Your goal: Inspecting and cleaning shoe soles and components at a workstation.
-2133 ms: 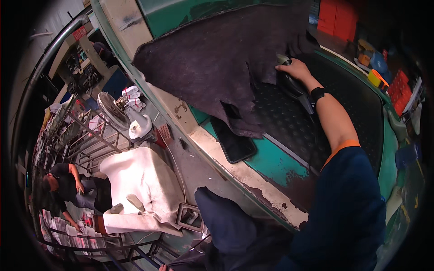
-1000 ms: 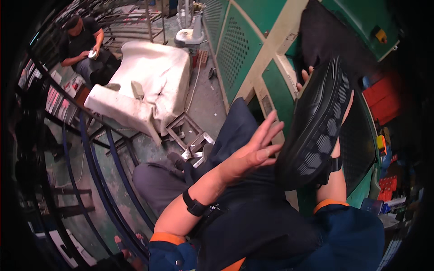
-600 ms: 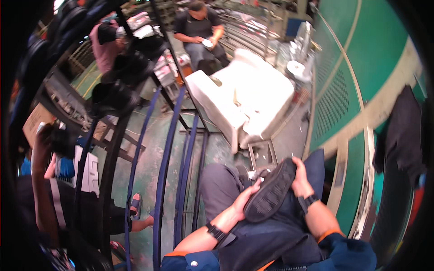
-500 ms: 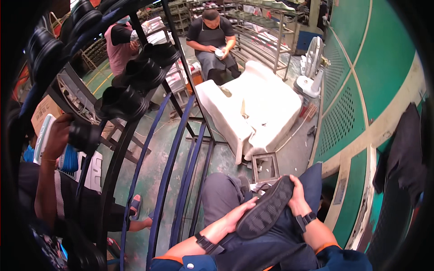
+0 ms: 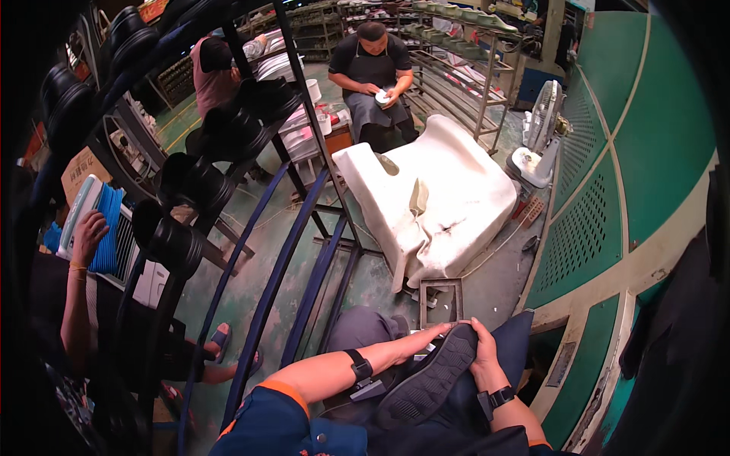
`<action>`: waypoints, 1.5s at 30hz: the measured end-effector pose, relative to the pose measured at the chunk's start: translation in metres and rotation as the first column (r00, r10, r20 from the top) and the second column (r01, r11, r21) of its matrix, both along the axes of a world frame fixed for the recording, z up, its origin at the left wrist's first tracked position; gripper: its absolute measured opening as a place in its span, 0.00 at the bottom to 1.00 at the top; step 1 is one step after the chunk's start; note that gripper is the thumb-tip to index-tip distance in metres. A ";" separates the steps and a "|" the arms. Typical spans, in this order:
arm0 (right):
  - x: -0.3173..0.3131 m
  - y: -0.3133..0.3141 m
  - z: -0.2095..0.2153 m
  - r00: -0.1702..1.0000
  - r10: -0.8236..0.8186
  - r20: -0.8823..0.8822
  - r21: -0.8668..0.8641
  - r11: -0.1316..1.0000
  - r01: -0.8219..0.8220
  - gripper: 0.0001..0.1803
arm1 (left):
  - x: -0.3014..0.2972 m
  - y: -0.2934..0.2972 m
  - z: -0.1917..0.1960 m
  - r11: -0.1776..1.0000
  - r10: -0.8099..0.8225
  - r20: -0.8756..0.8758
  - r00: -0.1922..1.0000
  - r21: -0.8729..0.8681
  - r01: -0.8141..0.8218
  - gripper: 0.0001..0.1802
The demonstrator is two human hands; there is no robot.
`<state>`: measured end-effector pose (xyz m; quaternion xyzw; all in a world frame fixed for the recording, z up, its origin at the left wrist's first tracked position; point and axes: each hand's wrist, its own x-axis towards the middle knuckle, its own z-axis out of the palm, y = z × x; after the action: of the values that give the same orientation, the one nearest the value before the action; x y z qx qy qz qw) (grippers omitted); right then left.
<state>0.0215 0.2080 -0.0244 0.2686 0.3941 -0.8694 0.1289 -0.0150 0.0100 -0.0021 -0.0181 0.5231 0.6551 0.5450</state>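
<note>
Black rubber shoe sole with patterned tread [image 5: 430,376] resting tread-up across lap, gripped by both hands: left hand [image 5: 433,334] closed along upper edge, right hand [image 5: 483,357] curled round toe end. White draped machine [image 5: 430,201] on floor ahead, well apart.

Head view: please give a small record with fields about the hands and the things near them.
Held thing: black shoe sole, tread up, across the lap
Left hand: on the sole's upper end
Right hand: grips the sole's right edge
Wrists: a dark band on each
Ahead: white covered seat on the green floor
Left side: rack of black soles
</note>
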 end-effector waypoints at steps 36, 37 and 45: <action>0.018 -0.057 0.042 0.892 0.305 -0.334 0.425 0.894 -0.146 0.18 | 0.020 0.007 -0.007 0.799 0.580 0.110 0.807 0.115 -0.590 0.15; 0.016 -0.057 0.037 0.882 0.320 -0.345 0.457 0.878 -0.140 0.18 | 0.020 0.004 -0.011 0.797 0.573 0.139 0.808 0.133 -0.589 0.14; 0.016 -0.053 0.046 0.845 0.381 -0.376 0.550 0.825 -0.128 0.17 | 0.020 -0.001 -0.013 0.826 0.537 -0.008 0.844 0.209 -0.523 0.18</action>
<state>0.0378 0.1549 0.0213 0.0168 0.6597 -0.7478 0.0731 0.0052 0.0092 -0.0151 -0.0863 0.4474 0.8295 0.3229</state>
